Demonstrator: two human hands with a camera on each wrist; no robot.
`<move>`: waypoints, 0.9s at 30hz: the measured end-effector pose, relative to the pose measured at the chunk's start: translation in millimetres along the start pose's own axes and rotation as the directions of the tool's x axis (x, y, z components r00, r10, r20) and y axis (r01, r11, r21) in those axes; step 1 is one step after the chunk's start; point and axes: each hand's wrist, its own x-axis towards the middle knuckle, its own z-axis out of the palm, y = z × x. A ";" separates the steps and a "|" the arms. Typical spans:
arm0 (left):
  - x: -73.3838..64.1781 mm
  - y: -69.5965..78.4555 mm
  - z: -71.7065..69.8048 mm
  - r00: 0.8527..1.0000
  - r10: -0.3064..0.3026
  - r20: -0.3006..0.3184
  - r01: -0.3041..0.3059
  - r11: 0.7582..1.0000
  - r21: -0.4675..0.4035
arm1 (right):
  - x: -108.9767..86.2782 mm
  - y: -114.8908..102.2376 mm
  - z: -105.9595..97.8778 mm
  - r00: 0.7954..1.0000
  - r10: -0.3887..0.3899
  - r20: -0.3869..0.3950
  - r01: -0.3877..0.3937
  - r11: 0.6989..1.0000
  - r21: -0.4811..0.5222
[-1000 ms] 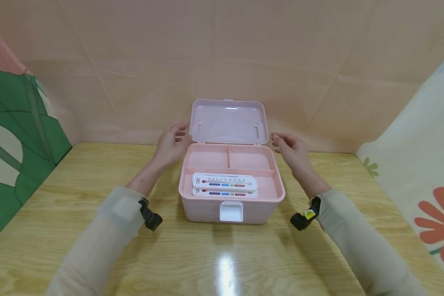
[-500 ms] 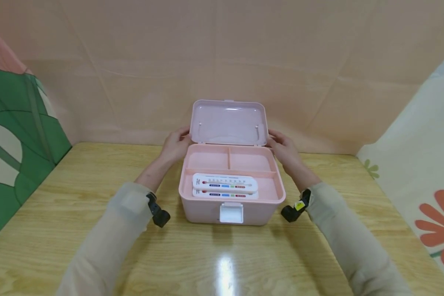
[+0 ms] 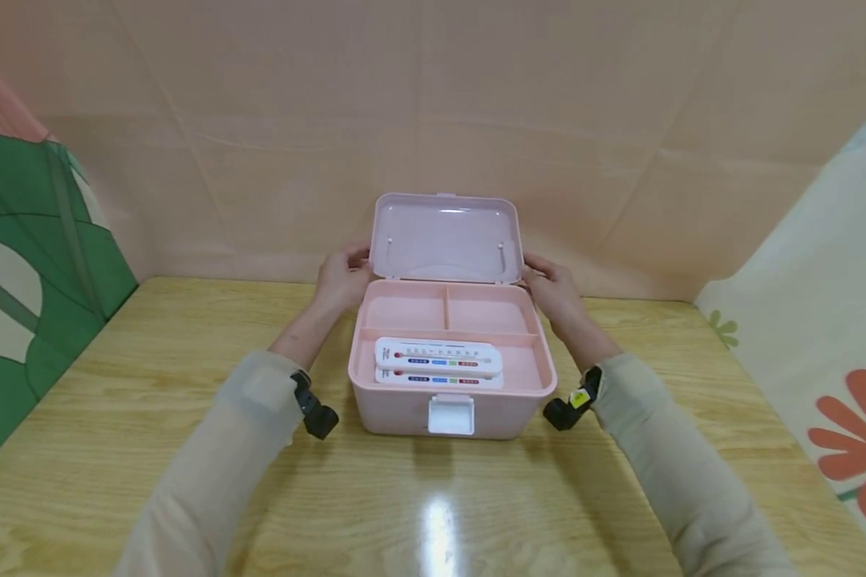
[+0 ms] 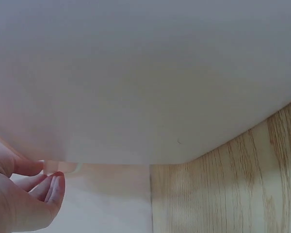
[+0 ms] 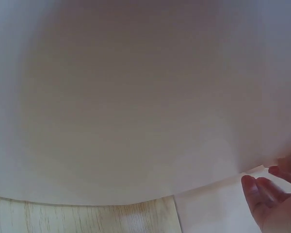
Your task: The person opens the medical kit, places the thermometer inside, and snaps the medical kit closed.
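Observation:
A pink plastic storage box [image 3: 375, 409] stands on the table with its lid [image 3: 443, 240] raised at the back. Two white thermometers [image 3: 439, 357], one overlapping the other, lie in the front compartment of its divided tray. My left hand [image 3: 341, 280] holds the lid's lower left edge, fingers reaching behind it. At the lower right edge, my right hand [image 3: 552, 292] holds the lid the same way. In the left wrist view, thumb and bent fingers [image 4: 53, 194] meet near the box's rear corner. The right wrist view shows fingers [image 5: 262, 194] at the opposite rear corner.
The wooden table [image 3: 433, 497] runs back to a plain pinkish cloth backdrop [image 3: 433, 104]. Printed cloths hang at both sides, with green leaves [image 3: 65, 264] on the left and a red flower [image 3: 862, 441] on the right. A white latch [image 3: 451, 415] hangs at the box's front.
Both hands have moved inward to the lid's lower sides, the right one from a visible gap away. Over the last half second they barely move. Box and thermometers have stayed put.

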 end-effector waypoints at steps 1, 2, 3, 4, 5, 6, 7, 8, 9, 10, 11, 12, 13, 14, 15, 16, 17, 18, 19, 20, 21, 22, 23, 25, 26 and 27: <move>0.1 0.1 0.1 1.000 0.001 -0.007 -0.001 1.000 -0.001 | -0.3 -0.4 0.2 1.000 0.005 -0.004 -0.005 1.000 0.003; 0.2 0.2 0.3 1.000 0.001 -0.013 -0.001 1.000 -0.006 | -0.5 -0.7 0.5 1.000 0.012 -0.009 -0.012 1.000 0.014; 0.6 0.1 0.6 1.000 0.001 -0.018 -0.001 1.000 -0.010 | -0.7 -0.7 1.0 1.000 0.014 -0.016 -0.013 1.000 0.024; 1.1 0.1 1.0 1.000 -0.002 -0.021 0.001 1.000 -0.028 | -0.8 -0.9 1.5 1.000 0.015 -0.024 -0.014 0.999 0.035; 1.9 -0.3 1.5 1.000 -0.004 -0.024 0.003 0.999 -0.047 | -1.1 -1.2 2.4 0.999 0.010 -0.034 -0.008 0.999 0.046; 1.9 0.1 1.8 1.000 -0.006 -0.026 0.004 0.997 -0.074 | -1.0 -1.4 3.5 0.999 0.002 -0.046 0.001 0.998 0.059; 2.2 0.0 2.3 1.000 -0.010 -0.028 0.007 0.996 -0.094 | -0.8 -1.5 4.8 0.998 -0.007 -0.059 0.011 0.997 0.073; 2.4 0.1 2.6 0.999 -0.011 -0.032 0.007 0.993 -0.116 | -0.6 -1.4 6.1 0.997 -0.018 -0.075 0.025 0.996 0.089; 2.7 -0.1 2.8 0.999 -0.010 -0.037 0.005 0.990 -0.138 | -0.5 -1.3 7.3 0.995 -0.033 -0.093 0.043 0.994 0.102; 2.9 -0.3 2.9 0.999 -0.007 -0.042 0.000 0.987 -0.163 | -0.4 -1.5 8.4 0.993 -0.046 -0.111 0.059 0.992 0.111; 3.2 -0.5 2.9 0.999 0.002 -0.048 -0.010 0.985 -0.173 | -0.1 -1.5 9.1 0.990 -0.063 -0.126 0.078 0.990 0.121; 2.8 -0.4 2.6 0.999 0.008 -0.052 -0.017 0.982 -0.186 | 0.2 -1.6 9.5 0.987 -0.078 -0.137 0.096 0.987 0.129; 3.3 -1.1 2.2 0.998 0.018 -0.055 -0.029 0.980 -0.196 | 0.6 -1.7 9.5 0.984 -0.094 -0.150 0.114 0.984 0.134; 3.6 -1.4 1.7 0.998 0.032 -0.057 -0.044 0.977 -0.210 | 0.7 -2.0 9.4 0.981 -0.110 -0.160 0.133 0.982 0.138; 3.9 -1.6 1.1 0.997 0.047 -0.058 -0.059 0.973 -0.222 | 0.7 -2.6 9.3 0.978 -0.124 -0.168 0.149 0.978 0.143; 4.2 -1.7 0.4 0.996 0.064 -0.059 -0.076 0.970 -0.233 | 0.7 -3.4 9.0 0.975 -0.138 -0.175 0.163 0.976 0.141; 4.1 -1.4 -0.3 0.995 0.079 -0.061 -0.092 0.967 -0.238 | 0.9 -4.0 8.6 0.973 -0.151 -0.177 0.177 0.975 0.138; 4.2 -1.2 -1.1 0.994 0.094 -0.064 -0.107 0.965 -0.241 | 0.9 -4.9 8.3 0.970 -0.163 -0.180 0.188 0.973 0.133; 4.5 -0.8 -1.8 0.992 0.111 -0.066 -0.124 0.964 -0.237 | 1.1 -5.6 7.9 0.968 -0.174 -0.183 0.198 0.972 0.124; 4.4 0.0 -2.6 0.990 0.125 -0.070 -0.138 0.963 -0.231 | 0.9 -6.4 7.6 0.965 -0.186 -0.185 0.210 0.971 0.118; 4.6 0.5 -3.4 0.989 0.133 -0.070 -0.145 0.963 -0.229 | 0.7 -7.3 7.5 0.963 -0.196 -0.187 0.219 0.970 0.109; 4.8 1.2 -4.1 0.988 0.139 -0.070 -0.152 0.962 -0.225 | 0.7 -7.9 7.2 0.959 -0.211 -0.189 0.233 0.967 0.105; 5.2 1.9 -4.8 0.987 0.145 -0.069 -0.157 0.963 -0.219 | 0.8 -8.4 6.9 0.955 -0.227 -0.191 0.249 0.963 0.103; 6.5 3.2 -6.0 0.986 0.152 -0.063 -0.162 0.963 -0.215 | 0.3 -9.5 6.0 0.948 -0.255 -0.191 0.278 0.954 0.108; 7.4 3.6 -6.3 0.986 0.152 -0.060 -0.162 0.963 -0.214 | 0.1 -9.8 5.4 0.944 -0.268 -0.190 0.293 0.949 0.116; 7.8 4.1 -6.9 0.986 0.154 -0.056 -0.162 0.964 -0.209 | -0.2 -10.2 4.8 0.941 -0.280 -0.189 0.305 0.945 0.118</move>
